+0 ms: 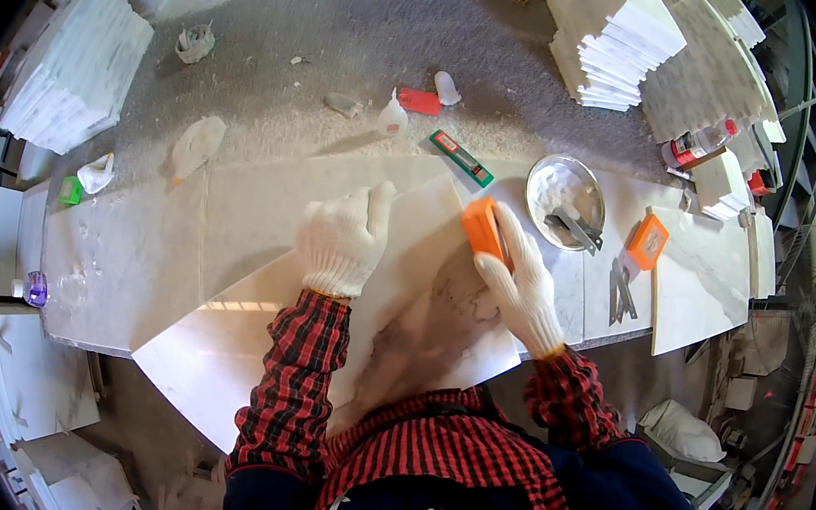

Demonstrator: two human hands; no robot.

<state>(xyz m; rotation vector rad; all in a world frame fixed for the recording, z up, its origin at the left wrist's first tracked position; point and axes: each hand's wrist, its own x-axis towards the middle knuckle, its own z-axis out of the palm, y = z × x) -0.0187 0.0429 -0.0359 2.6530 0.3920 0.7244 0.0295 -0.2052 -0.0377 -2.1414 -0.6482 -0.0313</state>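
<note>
A large white marble slab (429,247) with brown-grey veining lies at an angle in front of me, one corner toward my body. My right hand (525,289), in a white knitted glove, is closed round an orange sanding block (481,228) at the slab's upper right edge. Over the slab's upper left edge, my left hand (342,237), gloved alike, is curled into a fist. Its palm side is hidden, so I cannot see whether anything is inside. A green cutter-blade case (461,157) lies beyond the slab.
Right of the slab stand a metal bowl (567,185) with white powder and scrapers, another orange block (648,242) and metal strips (622,294). A small white bottle (394,114) and red card (419,102) lie farther back. Stacked tiles (82,67) rise left; more tiles (614,37) stand right.
</note>
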